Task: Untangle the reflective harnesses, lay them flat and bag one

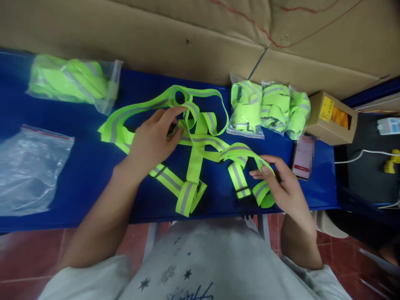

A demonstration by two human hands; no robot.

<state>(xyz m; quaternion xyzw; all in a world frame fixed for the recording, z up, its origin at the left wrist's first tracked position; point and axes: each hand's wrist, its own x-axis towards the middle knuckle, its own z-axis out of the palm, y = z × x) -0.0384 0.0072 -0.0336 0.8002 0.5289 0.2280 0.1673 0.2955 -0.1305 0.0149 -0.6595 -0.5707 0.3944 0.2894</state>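
Observation:
Neon yellow-green straps [195, 160] with grey reflective stripes and black buckles lie tangled on the blue table. My left hand [156, 133] pinches part of the strap near the middle of the tangle, thumb and index finger closed on it. At the right end, my right hand [278, 179] grips another stretch of the same strap between thumb and fingers. A loop of strap hangs between the two hands, and a black buckle [243, 192] rests just left of my right hand.
Bagged straps lie at the back left [68, 81] and back right [246, 108]. An empty clear bag [29, 171] is at far left. A phone [303, 157] and an open cardboard box [331, 118] sit at right. Cardboard [140, 37] lines the table's back.

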